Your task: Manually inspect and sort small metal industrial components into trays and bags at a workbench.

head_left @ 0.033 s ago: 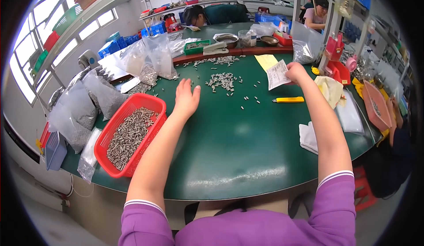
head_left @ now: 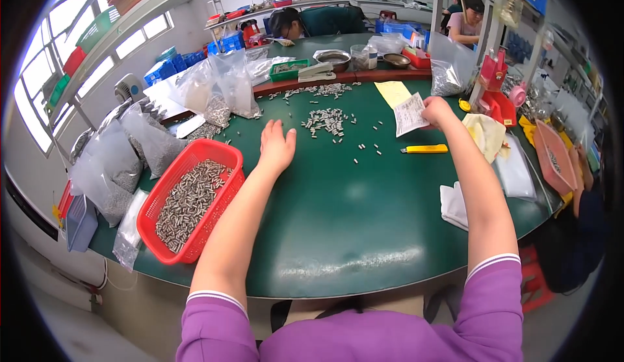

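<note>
My left hand (head_left: 277, 146) hovers over or rests on the green table, its fingers stretched out and nothing in them. Just beyond it lies a loose heap of small silver metal cylinders (head_left: 327, 122). My right hand (head_left: 440, 113) pinches the edge of a white printed paper slip (head_left: 409, 115), which overlaps a yellow sheet (head_left: 392, 93). Near the slip lies a yellow utility knife (head_left: 424, 148). A red plastic basket (head_left: 224, 197) stands left of my left forearm, holding many metal cylinders (head_left: 193, 204) of the same kind.
Clear bags of metal parts (head_left: 153, 137) crowd the left side. At the back are a green tray (head_left: 281, 76), a stapler (head_left: 316, 72) and a metal bowl (head_left: 332, 59). A yellow cloth (head_left: 484, 134) and white folded cloth (head_left: 454, 204) lie right. Other people sit beyond and at the right.
My left hand has shifted very slightly, downward in the picture. The slip in my right hand has moved a touch to the right.
</note>
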Action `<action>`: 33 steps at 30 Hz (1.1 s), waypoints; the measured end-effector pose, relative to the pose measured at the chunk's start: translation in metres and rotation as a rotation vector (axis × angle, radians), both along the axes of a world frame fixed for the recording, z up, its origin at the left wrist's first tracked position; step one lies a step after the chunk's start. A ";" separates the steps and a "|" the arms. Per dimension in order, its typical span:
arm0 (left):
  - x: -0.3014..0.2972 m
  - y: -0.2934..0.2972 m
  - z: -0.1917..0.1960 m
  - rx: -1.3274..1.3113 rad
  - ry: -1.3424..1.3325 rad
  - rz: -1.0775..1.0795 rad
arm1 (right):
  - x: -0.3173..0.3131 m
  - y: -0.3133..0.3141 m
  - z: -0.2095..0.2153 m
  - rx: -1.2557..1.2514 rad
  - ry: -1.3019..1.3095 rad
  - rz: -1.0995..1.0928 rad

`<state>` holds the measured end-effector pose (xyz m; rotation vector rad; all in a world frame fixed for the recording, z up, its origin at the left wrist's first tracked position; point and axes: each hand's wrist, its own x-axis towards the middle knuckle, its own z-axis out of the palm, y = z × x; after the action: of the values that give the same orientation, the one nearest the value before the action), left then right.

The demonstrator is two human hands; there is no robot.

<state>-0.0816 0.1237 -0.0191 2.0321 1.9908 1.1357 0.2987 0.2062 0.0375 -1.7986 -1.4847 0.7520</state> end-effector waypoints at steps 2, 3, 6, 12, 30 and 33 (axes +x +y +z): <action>0.000 0.024 -0.014 -0.096 0.038 0.094 | 0.003 0.012 -0.018 -0.046 0.014 0.014; -0.002 0.035 -0.019 -0.167 0.054 0.145 | 0.001 0.019 -0.027 -0.041 -0.016 0.018; -0.004 0.065 -0.028 -0.230 0.133 0.214 | -0.015 0.044 -0.048 -0.006 -0.114 0.087; 0.033 0.111 -0.035 -0.113 0.168 0.011 | -0.077 0.070 -0.063 0.000 -0.054 0.216; 0.124 0.121 -0.016 -0.083 -0.260 0.290 | -0.168 0.026 -0.058 -0.088 0.751 0.223; 0.129 0.109 -0.006 -0.085 -0.232 0.242 | -0.164 0.010 -0.049 -0.101 0.794 0.166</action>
<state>0.0470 0.2329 -0.0248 1.5708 2.1639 1.2398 0.1346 0.2165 -0.0118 -1.2057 -1.0616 1.4361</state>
